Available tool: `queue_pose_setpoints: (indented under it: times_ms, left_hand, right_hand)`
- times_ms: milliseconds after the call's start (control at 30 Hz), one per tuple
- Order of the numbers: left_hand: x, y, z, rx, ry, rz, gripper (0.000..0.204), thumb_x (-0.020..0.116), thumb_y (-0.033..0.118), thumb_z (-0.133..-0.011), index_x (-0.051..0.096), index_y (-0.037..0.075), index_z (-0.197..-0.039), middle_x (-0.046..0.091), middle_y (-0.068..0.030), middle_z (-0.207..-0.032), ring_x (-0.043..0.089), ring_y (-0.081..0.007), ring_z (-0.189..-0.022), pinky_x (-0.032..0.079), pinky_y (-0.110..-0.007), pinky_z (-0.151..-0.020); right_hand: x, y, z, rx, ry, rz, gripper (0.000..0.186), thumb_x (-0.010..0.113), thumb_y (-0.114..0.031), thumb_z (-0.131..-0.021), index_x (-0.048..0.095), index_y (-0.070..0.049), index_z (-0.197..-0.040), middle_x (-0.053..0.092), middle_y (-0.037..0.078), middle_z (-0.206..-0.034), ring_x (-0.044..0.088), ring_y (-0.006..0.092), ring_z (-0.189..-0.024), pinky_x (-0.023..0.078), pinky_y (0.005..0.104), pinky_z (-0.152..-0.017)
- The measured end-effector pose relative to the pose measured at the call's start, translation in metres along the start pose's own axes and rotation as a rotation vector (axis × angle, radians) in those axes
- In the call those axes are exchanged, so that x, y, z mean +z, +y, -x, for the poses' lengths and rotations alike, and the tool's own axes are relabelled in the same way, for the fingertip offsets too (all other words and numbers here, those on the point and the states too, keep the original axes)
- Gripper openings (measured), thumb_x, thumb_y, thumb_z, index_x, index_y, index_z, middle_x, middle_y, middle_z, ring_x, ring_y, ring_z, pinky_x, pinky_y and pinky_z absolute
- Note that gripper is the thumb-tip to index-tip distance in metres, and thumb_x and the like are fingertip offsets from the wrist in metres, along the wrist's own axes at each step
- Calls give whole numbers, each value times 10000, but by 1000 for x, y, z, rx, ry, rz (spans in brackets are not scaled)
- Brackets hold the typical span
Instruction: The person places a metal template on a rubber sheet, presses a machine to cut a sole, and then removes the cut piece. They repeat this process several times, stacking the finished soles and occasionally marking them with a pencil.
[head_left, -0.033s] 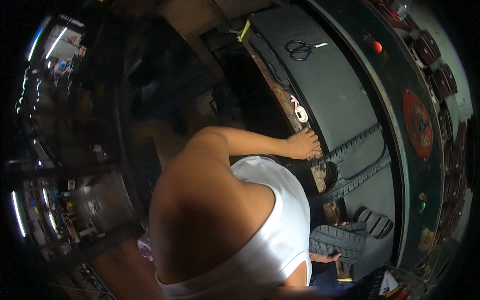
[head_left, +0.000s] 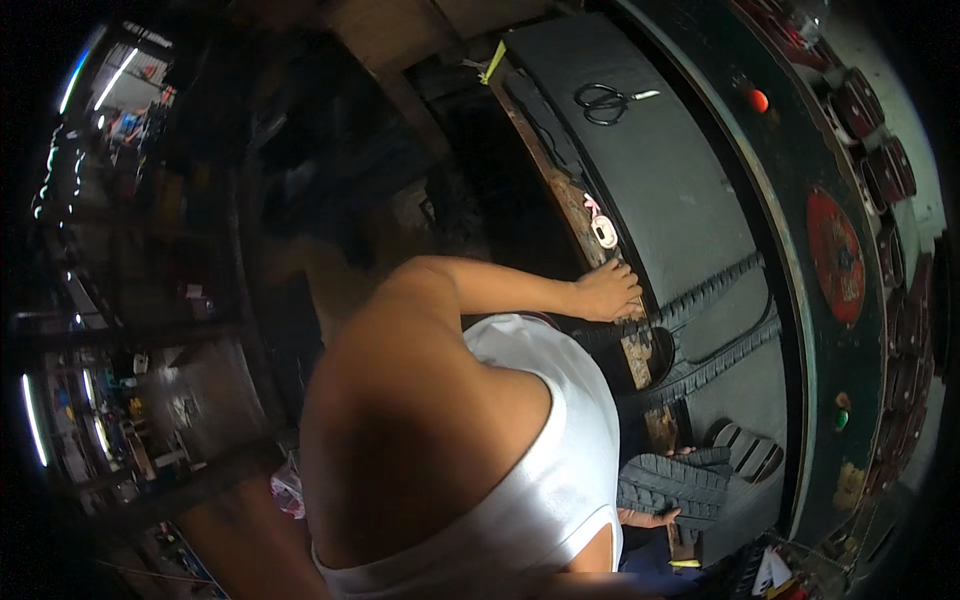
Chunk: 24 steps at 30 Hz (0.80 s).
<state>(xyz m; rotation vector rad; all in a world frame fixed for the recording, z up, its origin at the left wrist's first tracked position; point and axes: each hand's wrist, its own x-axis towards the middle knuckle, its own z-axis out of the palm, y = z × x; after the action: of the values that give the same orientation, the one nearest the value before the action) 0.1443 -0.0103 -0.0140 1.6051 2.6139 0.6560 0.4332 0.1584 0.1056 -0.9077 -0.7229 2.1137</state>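
Observation:
My left hand (head_left: 608, 291) is at the worn wooden edge (head_left: 558, 188), fingers curled on something I cannot make out, beside two long black tread-patterned strips (head_left: 715, 280). Just above it lies a small white oval object (head_left: 604, 230) with a pink tie. Low on the right, my right hand (head_left: 652, 517), mostly hidden by my white top (head_left: 540, 470), grips black tread-patterned sole pieces (head_left: 680, 485). Next to these is a black slotted sole-shaped piece (head_left: 752, 446).
Black-handled scissors (head_left: 605, 100) lie on the grey work surface (head_left: 660, 170). Along the right runs a green machine beam (head_left: 815, 130) with red and green buttons, and brown items (head_left: 885, 170) are lined up beyond it. Lit shelving and workspace fill the far left.

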Motion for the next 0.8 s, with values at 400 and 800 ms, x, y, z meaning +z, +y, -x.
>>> queue_pose_setpoints:
  times_ms: [400, 800]
  left_hand:
    - [11, 2, 2, -31, 71, 58, 392, 503, 411, -1025, 706, 81, -970, 629, -103, -956, 569, -283, -1014, 393, -470, -891]
    - [8, 13, -4, -87, 23, 31, 402, 510, 405, -1021, 698, 50, -1019, 588, -146, -1104, 543, -321, -1090, 420, -483, -909]
  right_hand:
    - [-18, -8, -20, -10, 90, 112, 881, 633, -400, -781, 306, 4, -1492, 379, 267, -1487, 390, 442, -1363, 315, 557, -1145]
    - [-37, -17, -22, -20, 143, 155, 803, 648, -362, -765, 404, 11, -1432, 466, 229, -1423, 460, 409, -1300, 368, 522, -1105]
